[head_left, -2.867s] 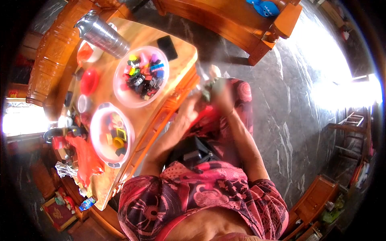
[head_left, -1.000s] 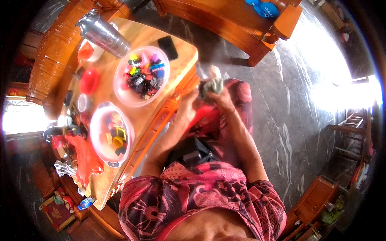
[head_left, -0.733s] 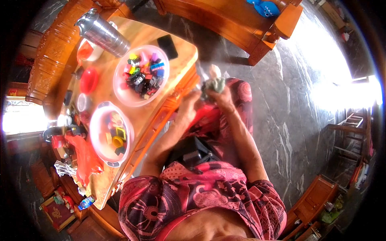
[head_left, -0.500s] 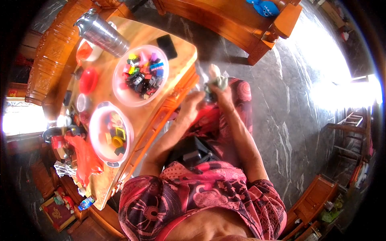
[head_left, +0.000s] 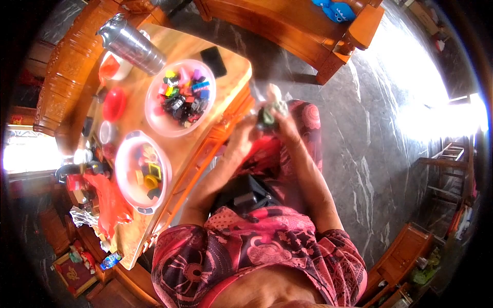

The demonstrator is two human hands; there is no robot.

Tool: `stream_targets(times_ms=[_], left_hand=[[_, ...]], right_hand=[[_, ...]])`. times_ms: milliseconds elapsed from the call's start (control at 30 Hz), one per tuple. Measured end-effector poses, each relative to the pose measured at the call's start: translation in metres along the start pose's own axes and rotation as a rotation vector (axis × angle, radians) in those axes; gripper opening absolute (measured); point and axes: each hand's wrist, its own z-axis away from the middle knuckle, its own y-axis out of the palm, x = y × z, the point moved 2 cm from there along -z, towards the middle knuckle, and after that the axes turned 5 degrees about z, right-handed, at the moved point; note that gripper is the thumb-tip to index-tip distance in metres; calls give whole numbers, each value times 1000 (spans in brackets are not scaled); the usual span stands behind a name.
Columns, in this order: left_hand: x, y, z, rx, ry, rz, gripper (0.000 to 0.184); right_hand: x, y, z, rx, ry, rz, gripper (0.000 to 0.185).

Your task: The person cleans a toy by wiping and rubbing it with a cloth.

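Right hand (head_left: 287, 126) is closed round a crumpled grey-green cloth-like bundle (head_left: 279, 108), held between the glossy light-brown wooden table (head_left: 177, 42) and the red patterned trouser leg (head_left: 309, 122). Left hand (head_left: 241, 137) is just beside it, fingers blurred, can't tell how open or whether it's gripping. Round translucent plastic tub (head_left: 163, 128) of multicoloured blocks (head_left: 181, 107) sits on the table

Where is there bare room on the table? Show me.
One bare stretch of table lies between the block-filled bowl, the dark flat slab and the table's right-hand corner. A narrower patch separates that bowl from the red dish. The left side is crowded, with the red bag beside the lower basin.
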Motion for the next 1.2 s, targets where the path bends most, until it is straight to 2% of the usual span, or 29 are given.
stream_targets(times_ms=[33,100,167,200,367,467,700,800,967,1200], left_hand=[[-1,4,1,1,0,-1,26],[-1,12,4,-75,-25,2,29],[-1,12,3,-41,-38,10,35],[0,11,2,-10,-49,21,42],[21,-31,-12,-92,-109,81,37],[22,-24,-8,-103,-126,56,34],[17,-12,-4,-83,-129,4,29],[18,-14,-4,-97,-114,4,26],[13,-12,-1,-101,-91,-14,24],[4,-3,0,-118,-57,57,28]], right_hand=[[3,1,2,1,-1,-1,28],[11,6,7,125,56,322,35],[6,5,5,149,41,314,40],[3,2,3,112,27,322,38],[2,-6,2,35,85,304,31],[4,-9,0,-61,-21,309,23],[12,-5,1,-233,77,439,22],[4,-10,-2,-209,41,368,23],[-3,-10,-4,-31,-74,336,25],[-6,-17,-5,58,55,406,33]])
